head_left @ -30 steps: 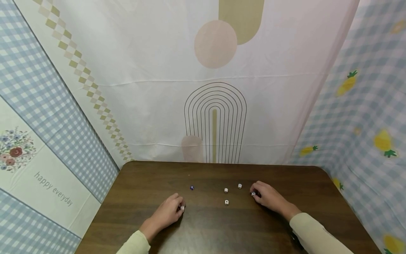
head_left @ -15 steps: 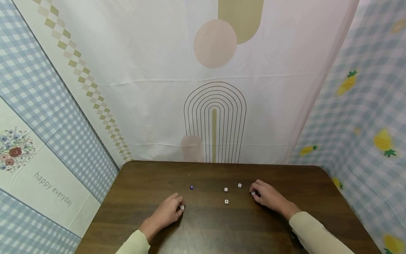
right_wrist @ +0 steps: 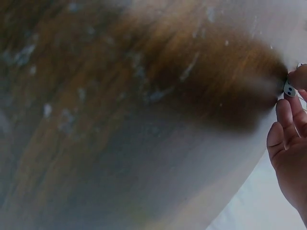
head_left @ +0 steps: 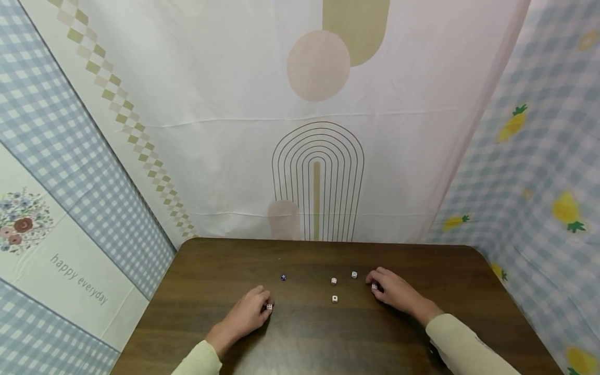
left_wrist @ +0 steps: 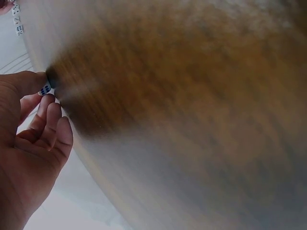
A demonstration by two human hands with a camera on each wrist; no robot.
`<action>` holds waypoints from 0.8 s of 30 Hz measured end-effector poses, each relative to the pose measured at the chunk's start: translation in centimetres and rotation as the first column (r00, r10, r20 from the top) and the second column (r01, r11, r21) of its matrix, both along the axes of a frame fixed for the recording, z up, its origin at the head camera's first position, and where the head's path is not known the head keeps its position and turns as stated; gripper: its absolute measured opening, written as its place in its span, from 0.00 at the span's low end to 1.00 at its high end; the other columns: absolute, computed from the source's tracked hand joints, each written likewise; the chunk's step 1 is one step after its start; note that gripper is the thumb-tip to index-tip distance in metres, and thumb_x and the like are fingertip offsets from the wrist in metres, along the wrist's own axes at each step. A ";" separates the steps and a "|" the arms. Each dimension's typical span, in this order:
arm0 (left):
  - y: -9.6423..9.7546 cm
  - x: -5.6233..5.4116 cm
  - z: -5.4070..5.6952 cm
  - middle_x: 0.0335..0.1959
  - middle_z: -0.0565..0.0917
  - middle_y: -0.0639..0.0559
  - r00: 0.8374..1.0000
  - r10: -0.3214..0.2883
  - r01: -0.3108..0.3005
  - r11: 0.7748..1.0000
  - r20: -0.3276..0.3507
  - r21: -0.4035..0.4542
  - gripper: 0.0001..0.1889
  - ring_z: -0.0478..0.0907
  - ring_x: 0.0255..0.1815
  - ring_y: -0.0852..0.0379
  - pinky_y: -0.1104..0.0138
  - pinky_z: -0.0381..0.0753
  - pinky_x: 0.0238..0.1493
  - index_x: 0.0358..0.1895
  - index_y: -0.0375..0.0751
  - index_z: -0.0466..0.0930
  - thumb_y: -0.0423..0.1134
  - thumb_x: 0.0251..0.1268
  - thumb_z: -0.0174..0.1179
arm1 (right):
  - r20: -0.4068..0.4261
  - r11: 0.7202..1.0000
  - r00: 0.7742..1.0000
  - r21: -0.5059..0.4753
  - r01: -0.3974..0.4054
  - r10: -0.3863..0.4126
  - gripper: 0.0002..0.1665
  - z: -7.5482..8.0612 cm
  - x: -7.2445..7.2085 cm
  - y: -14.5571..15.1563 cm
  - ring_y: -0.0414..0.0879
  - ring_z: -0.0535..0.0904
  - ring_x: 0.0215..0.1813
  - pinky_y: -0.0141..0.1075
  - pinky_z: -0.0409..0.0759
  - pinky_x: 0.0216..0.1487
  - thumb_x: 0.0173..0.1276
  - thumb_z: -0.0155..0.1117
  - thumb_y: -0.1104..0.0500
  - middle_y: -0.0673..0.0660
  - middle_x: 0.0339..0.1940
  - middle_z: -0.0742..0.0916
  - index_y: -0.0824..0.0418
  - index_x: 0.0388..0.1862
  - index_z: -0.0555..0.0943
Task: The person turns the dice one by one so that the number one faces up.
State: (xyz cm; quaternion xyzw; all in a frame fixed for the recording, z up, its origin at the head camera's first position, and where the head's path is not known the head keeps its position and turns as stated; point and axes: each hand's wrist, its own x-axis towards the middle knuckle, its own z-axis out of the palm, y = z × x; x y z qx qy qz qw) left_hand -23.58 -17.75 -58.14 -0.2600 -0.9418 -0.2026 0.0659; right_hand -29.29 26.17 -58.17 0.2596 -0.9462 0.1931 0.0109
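On the left of the table, my left hand pinches a small white die between thumb and fingers, low over the wood. In the left wrist view, blue pips show on this die, with the other fingers curled loosely below. Over on the right, my right hand pinches another white die between thumb and forefinger. Dark pips mark its face in the right wrist view, where the die sits at the fingertips. A white die lies just left of the right hand.
Two more white dice, a farther die and a nearer die, lie mid-table. A dark blue die lies beyond the left hand. The brown wooden table ends at a patterned hanging cloth.
My right hand has shifted slightly left, and the die in its fingers shows more of its white face. The left hand and the loose dice have stayed in place.
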 end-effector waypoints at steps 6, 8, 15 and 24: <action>0.0 0.0 0.1 0.33 0.74 0.58 1.000 -0.003 0.003 1.000 0.031 0.003 0.08 0.72 0.34 0.64 0.67 0.76 0.35 0.34 0.47 0.80 0.33 0.61 0.71 | 0.022 1.000 1.000 -0.030 0.009 -0.008 0.12 0.0 0.0 0.4 0.36 0.75 0.41 0.35 0.78 0.41 0.67 0.71 0.63 0.45 0.41 0.80 0.52 0.47 0.82; 0.0 0.0 0.1 0.33 0.74 0.58 0.999 -0.003 0.003 1.000 0.041 0.004 0.07 0.72 0.34 0.64 0.66 0.76 0.35 0.35 0.47 0.80 0.33 0.62 0.70 | 0.042 0.999 0.999 -0.043 0.013 -0.012 0.12 0.0 0.0 0.6 0.36 0.75 0.41 0.35 0.79 0.41 0.66 0.72 0.63 0.45 0.41 0.80 0.53 0.46 0.81; 0.0 0.0 0.0 0.33 0.74 0.58 0.999 -0.003 0.003 1.000 0.050 0.003 0.07 0.72 0.34 0.65 0.67 0.76 0.35 0.35 0.47 0.80 0.34 0.62 0.70 | 0.091 0.996 0.996 -0.077 0.034 -0.027 0.11 -0.1 -0.1 0.7 0.35 0.75 0.39 0.34 0.78 0.39 0.67 0.71 0.63 0.46 0.40 0.80 0.53 0.44 0.80; -0.1 0.0 -0.1 0.33 0.74 0.58 1.000 -0.003 0.003 1.000 0.029 0.007 0.07 0.72 0.34 0.64 0.66 0.77 0.36 0.34 0.47 0.80 0.34 0.61 0.71 | 0.060 0.997 0.998 -0.071 0.020 -0.015 0.08 -0.2 -0.1 0.5 0.35 0.74 0.38 0.33 0.77 0.39 0.69 0.69 0.64 0.45 0.38 0.79 0.53 0.41 0.79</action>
